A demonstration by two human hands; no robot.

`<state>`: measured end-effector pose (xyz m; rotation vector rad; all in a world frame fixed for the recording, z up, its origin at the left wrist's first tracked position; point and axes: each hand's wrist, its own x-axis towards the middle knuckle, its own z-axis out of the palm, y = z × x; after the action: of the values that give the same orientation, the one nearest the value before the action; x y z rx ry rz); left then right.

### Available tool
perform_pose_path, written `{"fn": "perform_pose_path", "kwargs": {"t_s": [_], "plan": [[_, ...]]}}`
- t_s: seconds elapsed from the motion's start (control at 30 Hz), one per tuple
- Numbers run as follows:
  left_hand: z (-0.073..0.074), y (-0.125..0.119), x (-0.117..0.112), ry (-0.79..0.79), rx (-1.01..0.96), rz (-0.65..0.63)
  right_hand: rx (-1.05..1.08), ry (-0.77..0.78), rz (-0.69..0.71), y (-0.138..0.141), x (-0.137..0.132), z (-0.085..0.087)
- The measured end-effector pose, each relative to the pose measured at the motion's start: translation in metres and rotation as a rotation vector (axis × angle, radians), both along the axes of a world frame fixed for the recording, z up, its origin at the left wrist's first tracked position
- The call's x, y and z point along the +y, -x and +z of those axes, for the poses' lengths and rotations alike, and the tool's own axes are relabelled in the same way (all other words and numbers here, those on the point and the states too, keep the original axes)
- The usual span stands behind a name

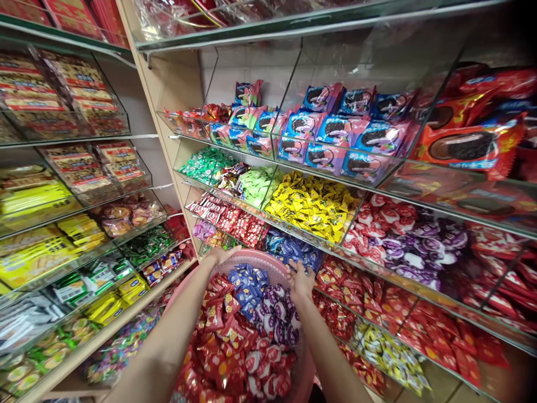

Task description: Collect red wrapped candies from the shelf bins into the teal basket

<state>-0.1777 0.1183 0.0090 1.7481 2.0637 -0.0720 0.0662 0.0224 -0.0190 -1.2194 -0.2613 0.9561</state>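
Note:
A pink plastic basket (255, 259) sits low in the middle, filled with red, blue and purple-white wrapped sweets (247, 336). My left hand (220, 254) grips the basket's far left rim, fingers curled over it. My right hand (301, 280) is at the far right rim, beside a shelf bin of blue wrapped sweets (289, 249); its fingers are bent over the rim or the sweets, and what they hold is hidden.
Clear shelf bins ahead hold cookie packs (335, 134), yellow sweets (312, 204), green sweets (255, 184), red wafer packs (235, 221) and red-purple sweets (403, 235). More shelves of packets (62, 224) run along the left, meeting at a wooden upright (168, 112).

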Motion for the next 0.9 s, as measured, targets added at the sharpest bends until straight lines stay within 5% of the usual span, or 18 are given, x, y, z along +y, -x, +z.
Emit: {"fn": "perform_pose_path", "kwargs": {"t_s": [0.47, 0.9], "plan": [[0.0, 0.001, 0.001, 0.053, -0.027, -0.018, 0.137, 0.051, -0.066, -0.015, 0.043, -0.004], [0.001, 0.001, 0.0, 0.05, -0.03, -0.013, 0.066, -0.034, 0.037, 0.005, 0.006, 0.009]]}}
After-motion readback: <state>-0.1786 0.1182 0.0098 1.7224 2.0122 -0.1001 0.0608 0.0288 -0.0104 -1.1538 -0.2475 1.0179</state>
